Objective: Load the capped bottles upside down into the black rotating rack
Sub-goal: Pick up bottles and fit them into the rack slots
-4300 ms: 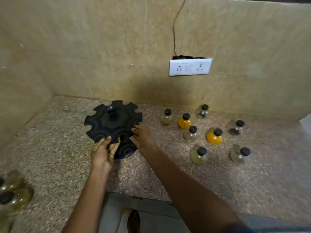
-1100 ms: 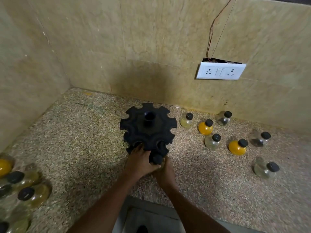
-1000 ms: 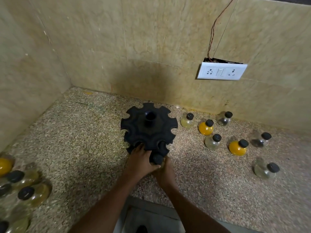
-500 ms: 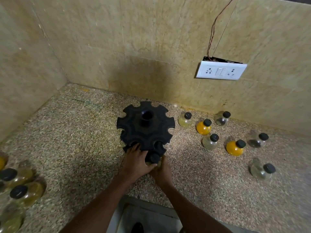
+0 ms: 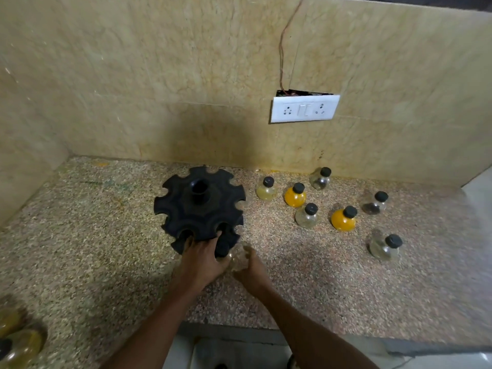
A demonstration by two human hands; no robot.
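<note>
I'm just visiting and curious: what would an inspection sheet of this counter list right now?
Surface: speckled stone counter, set in a tiled corner.
Job's things: black rack; seven capped bottles upright to its right, two holding orange contents; one clear bottle at the rack's near edge.
Clutter: more bottles at the near left edge.
Hands: left hand touches the rack's near side; right hand holds the clear bottle.
Cables: thin wire running up the wall from the socket plate.
Surroundings: beige tiled walls.
</note>
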